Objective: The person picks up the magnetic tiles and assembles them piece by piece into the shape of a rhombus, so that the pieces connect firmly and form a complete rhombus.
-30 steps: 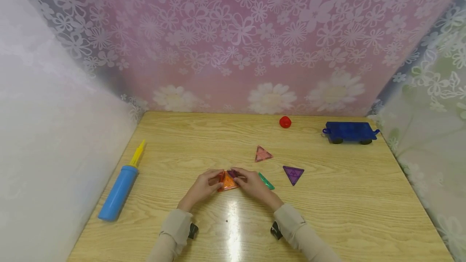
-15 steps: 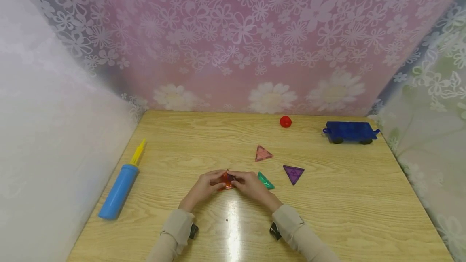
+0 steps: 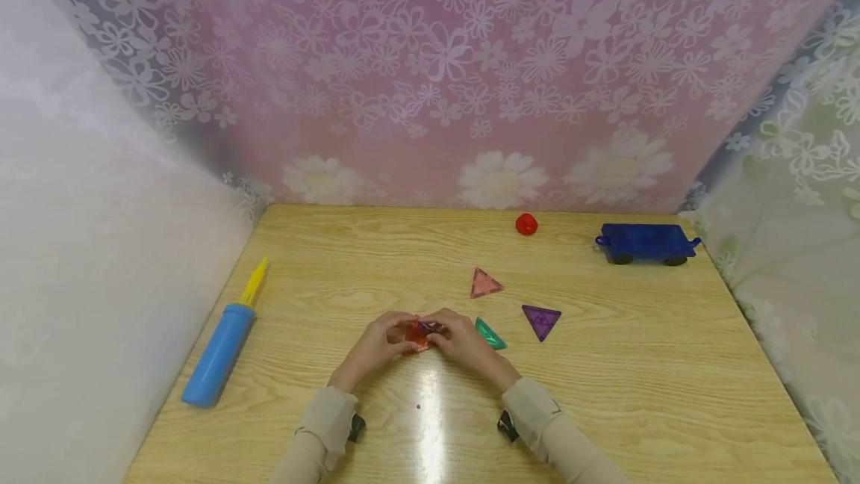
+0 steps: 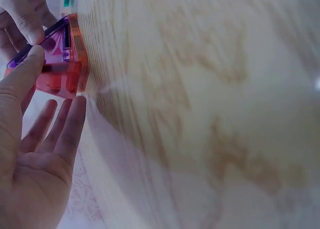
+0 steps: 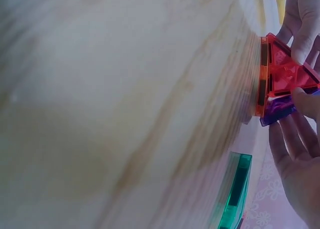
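1. As both hands meet over a pale wood-grain table (image 3: 336, 260), the left hand (image 3: 378, 340) pinches a translucent red plastic triangle tile (image 5: 287, 75), thumb on its face, outer fingers stretched out.
2. Opposite, the right hand (image 3: 463, 338) pinches a translucent purple plastic tile (image 5: 278, 109) by its upper edge, outer fingers loosely extended; the far fingertips are hidden.
3. Between the hands, red leans on the left-hand side, purple on the right; neither hand is nearer, and the thumbs almost meet at the top.
4. Beneath them, a translucent orange plastic tile (image 4: 79, 51) lies flat on the tabletop.
5. Glossy and see-through, the red triangle shows raised ribs and dark edge strips; no long axis stands out.
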{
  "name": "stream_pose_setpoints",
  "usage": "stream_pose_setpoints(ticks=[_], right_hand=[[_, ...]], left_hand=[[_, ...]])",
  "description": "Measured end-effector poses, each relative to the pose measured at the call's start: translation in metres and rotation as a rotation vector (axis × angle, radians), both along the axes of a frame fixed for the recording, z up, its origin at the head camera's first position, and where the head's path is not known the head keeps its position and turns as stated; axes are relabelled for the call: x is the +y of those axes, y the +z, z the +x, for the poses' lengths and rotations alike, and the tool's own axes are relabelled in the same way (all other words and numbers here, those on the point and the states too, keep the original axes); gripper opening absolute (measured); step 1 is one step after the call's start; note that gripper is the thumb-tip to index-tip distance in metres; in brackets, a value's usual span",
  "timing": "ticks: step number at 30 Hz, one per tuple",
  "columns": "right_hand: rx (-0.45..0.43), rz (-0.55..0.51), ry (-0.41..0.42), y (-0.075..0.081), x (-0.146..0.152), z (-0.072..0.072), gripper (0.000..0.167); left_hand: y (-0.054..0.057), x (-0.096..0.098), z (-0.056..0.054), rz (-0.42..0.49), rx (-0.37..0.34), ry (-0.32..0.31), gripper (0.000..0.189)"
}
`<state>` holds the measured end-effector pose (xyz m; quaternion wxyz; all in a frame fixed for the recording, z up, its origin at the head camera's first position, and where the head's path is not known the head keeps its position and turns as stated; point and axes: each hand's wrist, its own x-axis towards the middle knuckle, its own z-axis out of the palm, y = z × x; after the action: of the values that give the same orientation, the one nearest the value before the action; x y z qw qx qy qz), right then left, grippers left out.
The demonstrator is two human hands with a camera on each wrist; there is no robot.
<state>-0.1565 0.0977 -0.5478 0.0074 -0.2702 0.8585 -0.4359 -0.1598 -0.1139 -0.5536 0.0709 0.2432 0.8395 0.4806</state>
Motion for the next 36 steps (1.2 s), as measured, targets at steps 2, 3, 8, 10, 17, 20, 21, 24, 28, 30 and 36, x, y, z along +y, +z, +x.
stream_pose_setpoints(ticks=[2, 3, 8, 10, 17, 20, 21, 24, 28, 30, 36], right_hand=[[0.012, 0.009, -0.011, 0.000, 0.000, 0.000, 0.028], [0.016, 0.013, -0.017, 0.000, 0.000, 0.000, 0.027], [0.030, 0.031, -0.051, 0.002, -0.001, 0.001, 0.026], [0.035, 0.037, -0.059, 0.002, -0.001, 0.002, 0.025], [0.035, -0.004, -0.058, 0.002, -0.002, 0.000, 0.025], [0.014, -0.034, -0.050, 0.001, -0.002, 0.000, 0.026], [0.001, -0.039, -0.053, 0.000, -0.001, 0.000, 0.026], [-0.006, -0.034, -0.057, 0.000, 0.000, 0.000, 0.026], [0.002, -0.027, -0.064, 0.002, 0.003, 0.001, 0.027], [0.022, -0.010, -0.076, 0.003, 0.007, 0.002, 0.026], [0.112, 0.055, -0.116, 0.010, 0.023, 0.004, 0.024]], left_hand=[[0.000, 0.001, 0.000, -0.025, 0.018, 0.023, 0.044], [0.000, 0.001, 0.000, -0.034, 0.018, 0.034, 0.045], [0.002, 0.005, 0.000, -0.057, -0.037, 0.062, 0.055], [0.002, 0.006, 0.000, -0.059, -0.039, 0.056, 0.059], [0.002, 0.008, -0.002, -0.056, 0.000, 0.036, 0.058], [0.003, 0.008, -0.001, -0.064, -0.005, 0.042, 0.054], [0.003, 0.008, 0.000, -0.063, -0.007, 0.040, 0.053], [0.004, 0.008, 0.001, -0.056, -0.021, 0.042, 0.051], [0.002, 0.007, 0.001, -0.061, -0.008, 0.030, 0.051], [0.001, 0.006, 0.000, -0.078, 0.018, 0.026, 0.051], [0.003, 0.003, 0.000, -0.084, -0.021, 0.068, 0.052]])
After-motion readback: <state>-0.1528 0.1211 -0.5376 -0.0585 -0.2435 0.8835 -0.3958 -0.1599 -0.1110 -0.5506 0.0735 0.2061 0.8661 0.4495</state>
